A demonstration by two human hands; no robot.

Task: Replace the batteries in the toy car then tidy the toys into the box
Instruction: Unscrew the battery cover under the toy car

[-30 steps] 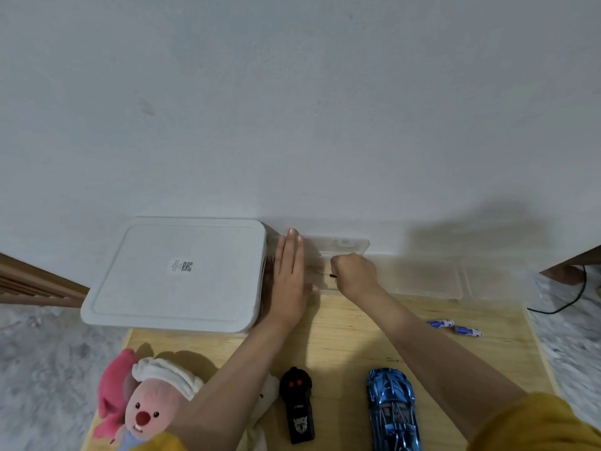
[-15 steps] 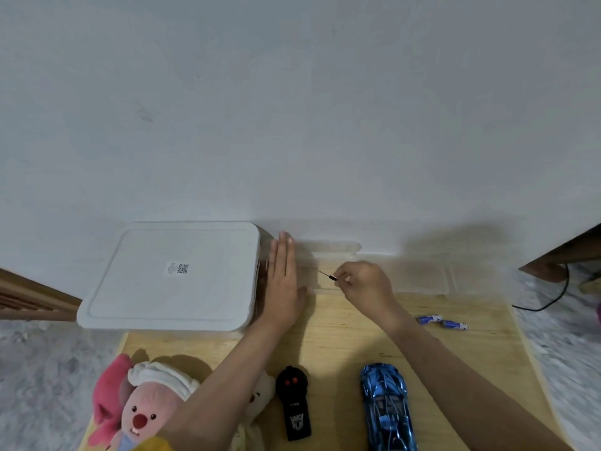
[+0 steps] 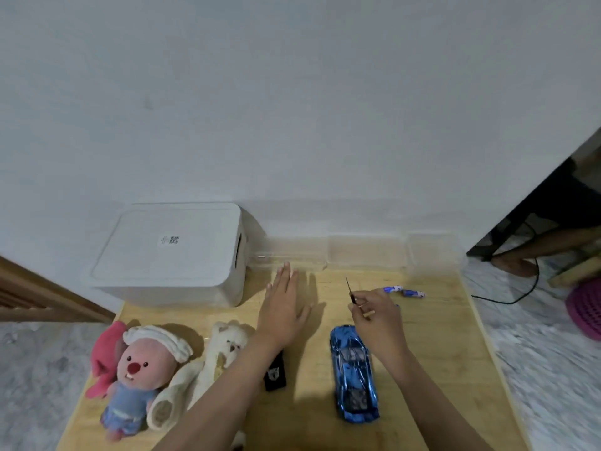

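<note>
My right hand (image 3: pixel 377 315) pinches a small, thin screwdriver (image 3: pixel 352 291) between thumb and fingers, its dark tip pointing up and away from me, just above the nose of the blue toy car (image 3: pixel 353 375). The car lies on its wheels on the wooden table (image 3: pixel 432 369), nose toward the wall. My left hand (image 3: pixel 282 307) is flat and holds nothing, fingers straight and pointing toward the clear plastic containers (image 3: pixel 364 253) along the wall. Two blue batteries (image 3: pixel 405 291) lie beyond my right hand. The white lidded box (image 3: pixel 172 255) sits at the far left corner. A black remote control (image 3: pixel 274 374) shows partly under my left forearm, beside a cream plush (image 3: pixel 224 349) and a pink plush (image 3: pixel 143 369).
</note>
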